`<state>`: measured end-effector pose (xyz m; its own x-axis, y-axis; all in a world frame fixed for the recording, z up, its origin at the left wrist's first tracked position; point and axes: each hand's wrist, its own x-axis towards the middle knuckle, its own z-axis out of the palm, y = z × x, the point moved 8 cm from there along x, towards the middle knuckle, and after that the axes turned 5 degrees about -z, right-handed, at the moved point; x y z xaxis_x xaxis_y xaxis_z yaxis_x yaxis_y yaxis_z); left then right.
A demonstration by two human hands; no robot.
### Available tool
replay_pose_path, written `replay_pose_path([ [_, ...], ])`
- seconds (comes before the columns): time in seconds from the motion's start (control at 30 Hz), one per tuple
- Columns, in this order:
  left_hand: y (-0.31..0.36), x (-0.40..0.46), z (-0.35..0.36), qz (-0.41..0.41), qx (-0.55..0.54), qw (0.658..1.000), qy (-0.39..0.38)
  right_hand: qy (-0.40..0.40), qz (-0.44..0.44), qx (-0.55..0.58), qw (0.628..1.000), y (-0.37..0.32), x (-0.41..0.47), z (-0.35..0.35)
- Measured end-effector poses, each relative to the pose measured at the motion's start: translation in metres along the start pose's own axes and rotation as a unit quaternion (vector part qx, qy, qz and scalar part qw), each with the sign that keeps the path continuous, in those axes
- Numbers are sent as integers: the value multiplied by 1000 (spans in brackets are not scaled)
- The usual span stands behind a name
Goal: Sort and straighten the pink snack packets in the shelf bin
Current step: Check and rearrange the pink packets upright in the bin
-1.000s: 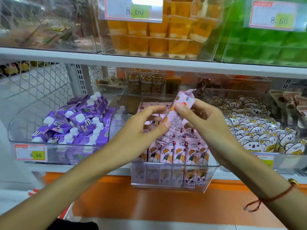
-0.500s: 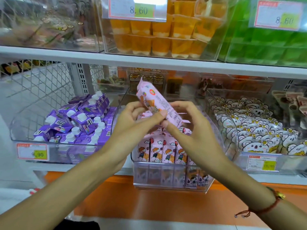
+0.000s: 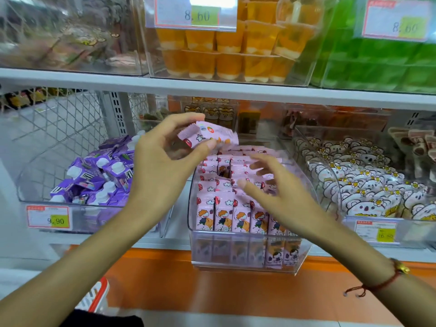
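Pink foil-like wrap on the loose snack packet (image 3: 208, 135) looks thin and crinkly, so I judge it light, soft and a little slippery, easy to crease but unlikely to break. It is held above the back of the clear shelf bin (image 3: 245, 253), lying roughly level. The left hand (image 3: 165, 161) pinches it, thumb under the near edge and curled fingers over the top. The right hand (image 3: 271, 185) hovers over the middle of the bin with fingers spread and loose, holding nothing; motion blur hides whether its fingertips touch the packets.

Inside the bin, the standing pink packets (image 3: 226, 215) form an upright front row, with a dark gap further back. A hold by the flat faces or the crimped end seam should steer a packet best; squeezing the middle would likely buckle it.
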<state>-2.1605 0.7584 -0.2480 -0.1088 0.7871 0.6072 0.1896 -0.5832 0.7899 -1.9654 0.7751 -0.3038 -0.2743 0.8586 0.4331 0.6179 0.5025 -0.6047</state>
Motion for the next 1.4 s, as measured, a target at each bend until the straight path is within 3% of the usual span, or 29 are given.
replay_pose_path([
  [0.13, -8, 9, 6, 45, 121, 992, -10, -119, -68, -205, 969, -1, -7, 25],
  [0.33, -8, 32, 34, 171, 364, 904, -143, -118, -77, -209, 968, -1, -6, 24],
  [0.5, -36, 58, 59, 124, 446, 848, -257, -123, -71, -211, 967, 0, -6, 25],
  [0.6, -58, 66, 81, 111, 502, 795, -321, -124, -73, -203, 969, -1, -7, 25],
  [0.8, -98, 69, 110, 59, 569, 739, -355, -129, -86, -196, 968, -2, -9, 25],
  [0.9, -107, 67, 114, 48, 570, 732, -370, -127, -91, -193, 969, -1, -9, 24],
  [1.07, -78, 66, 99, 54, 526, 769, -360, -122, -94, -195, 969, 0, -8, 23],
  [1.13, -72, 52, 97, 55, 524, 741, -415, -109, -96, -197, 970, -2, -6, 21],
  [1.2, -72, 34, 97, 63, 556, 693, -455, -91, -100, -209, 968, -5, -4, 17],
  [1.27, -71, 24, 98, 100, 603, 663, -433, -80, -96, -217, 968, -7, -3, 14],
  [1.4, -52, 25, 97, 149, 604, 708, -335, -92, -87, -232, 964, -8, -5, 17],
])
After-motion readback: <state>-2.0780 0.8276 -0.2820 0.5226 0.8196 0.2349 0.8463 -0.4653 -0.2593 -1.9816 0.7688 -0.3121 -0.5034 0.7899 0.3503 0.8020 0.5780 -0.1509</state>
